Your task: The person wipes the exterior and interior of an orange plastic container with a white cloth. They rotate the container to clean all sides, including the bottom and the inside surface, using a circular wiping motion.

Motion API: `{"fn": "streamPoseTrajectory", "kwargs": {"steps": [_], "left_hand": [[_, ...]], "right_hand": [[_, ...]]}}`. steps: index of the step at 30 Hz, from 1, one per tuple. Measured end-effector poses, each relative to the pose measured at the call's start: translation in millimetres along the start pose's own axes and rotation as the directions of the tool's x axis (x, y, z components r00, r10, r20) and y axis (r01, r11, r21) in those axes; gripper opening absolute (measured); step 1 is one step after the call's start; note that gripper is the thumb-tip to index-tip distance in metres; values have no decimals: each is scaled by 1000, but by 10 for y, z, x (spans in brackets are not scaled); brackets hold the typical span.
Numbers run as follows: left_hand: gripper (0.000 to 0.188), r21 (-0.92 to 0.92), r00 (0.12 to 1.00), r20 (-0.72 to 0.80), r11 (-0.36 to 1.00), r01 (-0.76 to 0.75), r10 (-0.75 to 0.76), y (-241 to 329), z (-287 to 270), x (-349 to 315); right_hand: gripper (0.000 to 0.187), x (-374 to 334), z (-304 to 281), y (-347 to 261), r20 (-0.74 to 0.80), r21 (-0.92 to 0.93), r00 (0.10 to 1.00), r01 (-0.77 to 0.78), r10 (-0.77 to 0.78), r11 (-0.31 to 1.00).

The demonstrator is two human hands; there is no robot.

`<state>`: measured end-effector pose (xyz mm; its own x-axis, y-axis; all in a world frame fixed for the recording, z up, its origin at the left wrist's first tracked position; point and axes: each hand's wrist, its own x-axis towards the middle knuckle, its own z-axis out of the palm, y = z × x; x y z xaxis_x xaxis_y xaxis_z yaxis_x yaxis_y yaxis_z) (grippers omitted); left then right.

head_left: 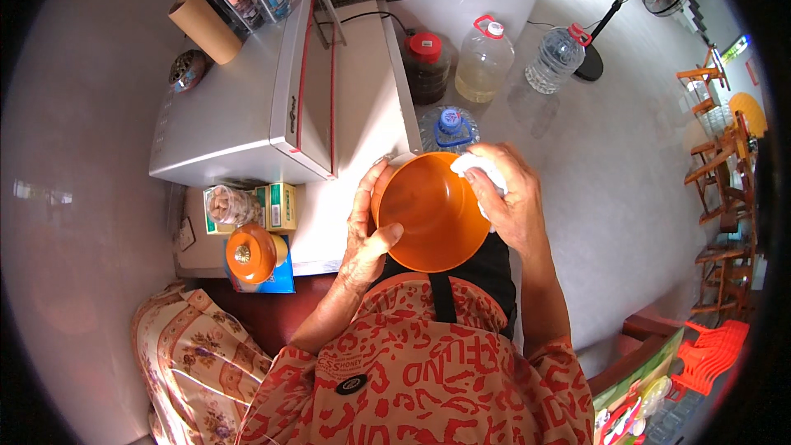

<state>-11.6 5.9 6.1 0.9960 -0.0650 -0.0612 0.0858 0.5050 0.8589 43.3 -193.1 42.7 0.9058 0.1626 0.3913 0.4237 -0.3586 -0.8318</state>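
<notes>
In front of my body is a round orange plastic tub (pixel 428 222), its open top facing me and its inside bare. My left hand (pixel 368 231) grips the tub's left side, thumb over the rim and fingers around the outer wall. My right hand (pixel 512 194) is closed on a crumpled white cloth (pixel 482 175), pressed against the upper right part of the rim. I cannot tell whether the white piece is fabric or paper. The tub's underside is hidden.
Left stands a white table (pixel 362 107) with a silver cabinet (pixel 239 107), a jar (pixel 233 206) and an orange-lidded pot (pixel 251 254). Beyond the tub are a blue-capped bottle (pixel 449 128) and several large plastic jugs (pixel 486 62). A fan (pixel 589 66) and wooden chairs (pixel 713 165) stand at right.
</notes>
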Motion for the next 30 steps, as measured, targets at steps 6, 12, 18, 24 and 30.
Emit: {"fn": "streamPoseTrajectory", "kwargs": {"steps": [6,12,18,24,30], "left_hand": [[87,45,997,51,997,60,-62,7,5,-24],[88,-13,982,110,988,154,-152,-10,-24,17],[88,-11,964,137,973,230,-227,59,-6,1],[86,-13,969,135,977,213,-209,34,-13,-3],[85,0,979,93,984,180,-179,-12,-22,-1]], "right_hand": [[20,-301,-168,-66,-10,-43,991,-132,132,990],[22,-194,-169,-123,-3,-49,998,-69,69,996],[22,68,-83,-144,117,-234,976,207,-184,950],[21,175,-26,-117,186,-238,943,315,-276,919],[22,24,-74,-59,90,-113,992,103,-93,988]]}}
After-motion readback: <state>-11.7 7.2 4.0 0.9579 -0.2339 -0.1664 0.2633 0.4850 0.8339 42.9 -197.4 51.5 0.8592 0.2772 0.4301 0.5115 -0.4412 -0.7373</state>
